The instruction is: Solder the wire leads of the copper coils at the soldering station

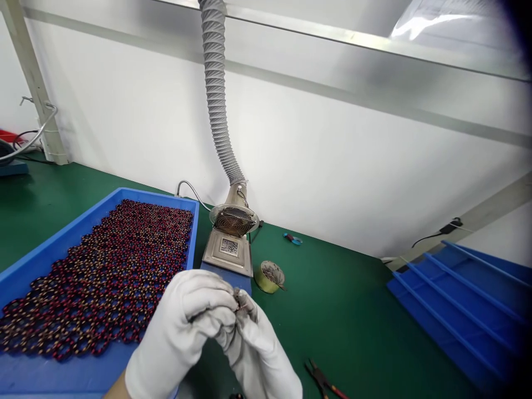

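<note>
Both hands wear white gloves and meet low in the middle of the head view. My left hand has its fingers pinched together at a small dark thing. My right hand is closed around the same spot from the right, its fingertips stained grey. Most of what they hold is hidden by the gloves, so its kind cannot be made out. Just beyond the hands stands a solder pot with a square grey surface. To the left, a blue tray carries rows of wire-wound ring coils in black, red and gold.
Behind the pot sits a fume extractor on a grey hose. A small tin stands to its right. Pliers lie at the front, blue-handled cutters farther back. Blue ribbed trays are at right.
</note>
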Available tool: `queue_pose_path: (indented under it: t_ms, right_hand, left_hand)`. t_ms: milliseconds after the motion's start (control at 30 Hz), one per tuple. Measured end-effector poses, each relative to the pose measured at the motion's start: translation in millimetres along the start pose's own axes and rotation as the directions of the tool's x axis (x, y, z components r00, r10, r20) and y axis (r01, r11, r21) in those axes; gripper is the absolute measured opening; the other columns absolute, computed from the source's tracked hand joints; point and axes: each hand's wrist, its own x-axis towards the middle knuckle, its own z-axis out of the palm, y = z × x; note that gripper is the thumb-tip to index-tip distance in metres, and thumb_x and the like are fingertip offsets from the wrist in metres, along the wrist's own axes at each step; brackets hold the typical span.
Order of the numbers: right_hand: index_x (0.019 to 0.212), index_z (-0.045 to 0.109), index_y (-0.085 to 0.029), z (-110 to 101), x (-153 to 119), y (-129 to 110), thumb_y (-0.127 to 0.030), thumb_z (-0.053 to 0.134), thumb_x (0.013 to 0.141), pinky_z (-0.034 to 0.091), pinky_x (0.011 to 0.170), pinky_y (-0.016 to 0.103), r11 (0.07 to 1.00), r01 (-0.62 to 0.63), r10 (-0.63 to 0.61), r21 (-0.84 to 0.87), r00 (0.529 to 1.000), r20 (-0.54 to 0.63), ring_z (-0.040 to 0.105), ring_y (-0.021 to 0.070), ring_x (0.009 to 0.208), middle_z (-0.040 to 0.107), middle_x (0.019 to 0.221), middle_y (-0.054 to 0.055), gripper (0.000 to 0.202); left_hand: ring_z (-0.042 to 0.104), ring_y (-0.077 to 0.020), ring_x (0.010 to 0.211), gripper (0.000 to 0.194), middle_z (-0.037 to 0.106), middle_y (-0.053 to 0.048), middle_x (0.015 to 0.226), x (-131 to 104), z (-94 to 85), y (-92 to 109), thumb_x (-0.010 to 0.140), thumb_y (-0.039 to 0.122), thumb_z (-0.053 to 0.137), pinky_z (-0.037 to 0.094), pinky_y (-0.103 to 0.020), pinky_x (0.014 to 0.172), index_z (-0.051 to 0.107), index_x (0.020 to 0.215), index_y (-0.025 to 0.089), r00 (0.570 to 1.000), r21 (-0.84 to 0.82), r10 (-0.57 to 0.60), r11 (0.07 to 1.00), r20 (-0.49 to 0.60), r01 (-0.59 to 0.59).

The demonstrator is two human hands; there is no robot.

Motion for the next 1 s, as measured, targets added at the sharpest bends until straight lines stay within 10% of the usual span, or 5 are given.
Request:
queue_pose_path:
  t_ms: [200,333,500,867,1000]
  right_hand:
    - [0.090,0.066,-0.022,4.5,-1.4,-0.3,-0.028,0.079,0.061,0.051,0.067,0.024,0.991,-0.087,0.080,0.099,0.995,0.064,0.063,0.0127,0.070,0.069,0.081,0.001,0.033]
    - [0.083,0.068,-0.023,5.5,-3.3,2.4,-0.030,0.075,0.065,0.050,0.069,0.024,0.991,-0.007,0.000,0.135,0.999,0.052,0.062,0.0131,0.075,0.069,0.084,0.000,0.020]
    - [0.085,0.068,-0.023,2.9,-2.6,4.2,-0.030,0.075,0.066,0.050,0.068,0.023,0.991,-0.022,0.016,0.136,0.999,0.042,0.062,0.0122,0.074,0.069,0.088,0.000,0.021]
    - [0.087,0.067,-0.023,5.7,1.4,7.1,-0.032,0.081,0.056,0.052,0.066,0.026,0.997,-0.014,0.012,0.081,1.000,0.027,0.062,0.0147,0.071,0.068,0.086,0.002,0.035]
    - [0.090,0.067,-0.022,1.0,3.4,9.0,-0.032,0.080,0.059,0.052,0.067,0.029,0.998,-0.036,0.034,0.050,0.998,0.051,0.064,0.0165,0.072,0.069,0.084,0.004,0.036]
  left_hand:
    - [0.062,-0.0198,0.094,0.016,0.066,-0.004,0.101,-1.4,-7.8,5.7,0.077,0.016,0.055,0.053,-0.030,0.080,0.065,0.087,0.023,0.952,-0.105,-0.294,0.953,-0.091,0.284]
    - [0.057,-0.0177,0.103,0.046,0.062,0.000,0.113,-2.4,-2.3,10.1,0.066,0.008,0.063,0.049,-0.031,0.089,0.058,0.107,0.029,0.989,0.098,-0.121,0.989,0.080,0.113]
    - [0.058,-0.0161,0.098,0.036,0.066,-0.001,0.104,0.3,2.9,9.5,0.071,0.014,0.066,0.049,-0.032,0.087,0.057,0.104,0.026,0.998,0.090,0.016,0.996,0.057,-0.022]
    - [0.061,-0.0171,0.088,0.016,0.068,-0.001,0.092,-3.8,7.2,2.0,0.081,0.020,0.054,0.049,-0.031,0.081,0.064,0.091,0.024,0.997,-0.121,-0.058,0.991,-0.047,0.052]
    - [0.062,-0.0128,0.083,0.016,0.068,0.003,0.085,-3.9,-0.5,3.3,0.081,0.015,0.052,0.050,-0.023,0.076,0.065,0.078,0.025,0.938,-0.288,-0.296,0.928,-0.178,0.238]
